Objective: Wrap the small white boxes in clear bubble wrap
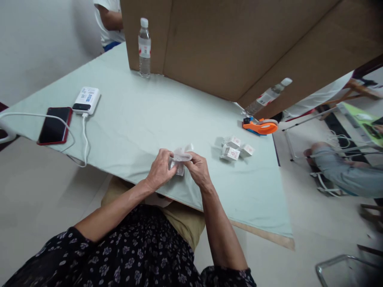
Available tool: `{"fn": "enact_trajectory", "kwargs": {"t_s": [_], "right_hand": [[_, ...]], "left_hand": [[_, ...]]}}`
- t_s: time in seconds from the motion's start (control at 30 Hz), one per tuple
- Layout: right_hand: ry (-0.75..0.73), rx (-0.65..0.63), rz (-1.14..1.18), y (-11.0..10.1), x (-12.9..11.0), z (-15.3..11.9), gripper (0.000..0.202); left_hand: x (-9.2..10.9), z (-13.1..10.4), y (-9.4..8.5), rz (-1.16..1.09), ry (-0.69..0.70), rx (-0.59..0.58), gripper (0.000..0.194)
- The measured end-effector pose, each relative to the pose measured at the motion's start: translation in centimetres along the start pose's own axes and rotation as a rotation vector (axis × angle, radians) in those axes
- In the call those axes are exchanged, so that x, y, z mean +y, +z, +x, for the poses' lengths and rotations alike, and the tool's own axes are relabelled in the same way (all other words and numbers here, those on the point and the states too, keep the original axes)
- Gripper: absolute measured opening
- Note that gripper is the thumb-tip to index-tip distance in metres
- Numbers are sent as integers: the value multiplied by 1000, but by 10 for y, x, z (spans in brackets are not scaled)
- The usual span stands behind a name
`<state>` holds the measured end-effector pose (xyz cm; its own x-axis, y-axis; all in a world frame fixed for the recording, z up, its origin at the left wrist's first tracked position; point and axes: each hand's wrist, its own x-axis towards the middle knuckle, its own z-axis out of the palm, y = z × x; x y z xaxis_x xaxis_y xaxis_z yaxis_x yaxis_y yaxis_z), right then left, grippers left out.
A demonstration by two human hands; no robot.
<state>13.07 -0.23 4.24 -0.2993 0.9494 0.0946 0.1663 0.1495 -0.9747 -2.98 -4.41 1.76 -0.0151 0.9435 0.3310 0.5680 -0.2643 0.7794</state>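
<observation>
Near the front edge of the table, both my hands hold a translucent plastic wrapping (182,158), which looks like bubble wrap. My left hand (161,169) pinches its left side, with the thumb near the lower, box-shaped part. On the other side, the thumb and fingers of my right hand (197,169) close on the wrapping's upper right edge. What lies inside the wrapping is too unclear to tell. To the right of my right hand sits a small group of white printed boxes (231,153), with clear plastic around them.
An orange tape dispenser (263,126) lies at the table's right edge, beside a water bottle (267,97). Another bottle (145,50) stands against the tall cardboard panel (209,44). At left are a phone (55,126) and a white power bank (86,99) with a cable. People sit beyond.
</observation>
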Motion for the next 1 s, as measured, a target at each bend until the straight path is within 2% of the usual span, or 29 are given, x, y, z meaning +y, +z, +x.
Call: {"fn": "enact_trajectory", "kwargs": {"t_s": [0.07, 0.13, 0.17, 0.27, 0.43, 0.53, 0.67, 0.8, 0.9, 1.0], "right_hand": [[-68, -17, -82, 0, 2, -11, 13], [-151, -35, -133, -1, 6, -18, 11], [-193, -46, -149, -2, 8, -21, 12], [-296, -94, -206, -6, 13, -27, 18], [-406, -145, -439, -5, 20, -39, 40], [-433, -93, -519, 0, 25, -42, 39], [-324, -18, -414, 2, 24, -32, 30], [-10, 48, -143, 1, 18, -12, 25], [160, 35, 38, 1, 17, -2, 28], [214, 17, 69, 1, 17, 1, 32]], "left_hand": [[-3, 0, 0, -5, 28, 33, 44], [-6, 2, -2, -6, 70, -18, 55], [-7, 3, -3, -7, 85, -65, 54], [-11, 5, -7, -36, 89, -173, 34], [-13, 3, -11, -76, 57, -188, 18], [-13, 5, -13, -75, 49, -220, 14], [-16, 13, -23, -122, 29, -286, 25], [-16, 26, -35, -156, 19, -416, 52], [-16, 33, -35, -270, -62, -507, 51], [-18, 36, -29, -495, -134, -559, 47]]}}
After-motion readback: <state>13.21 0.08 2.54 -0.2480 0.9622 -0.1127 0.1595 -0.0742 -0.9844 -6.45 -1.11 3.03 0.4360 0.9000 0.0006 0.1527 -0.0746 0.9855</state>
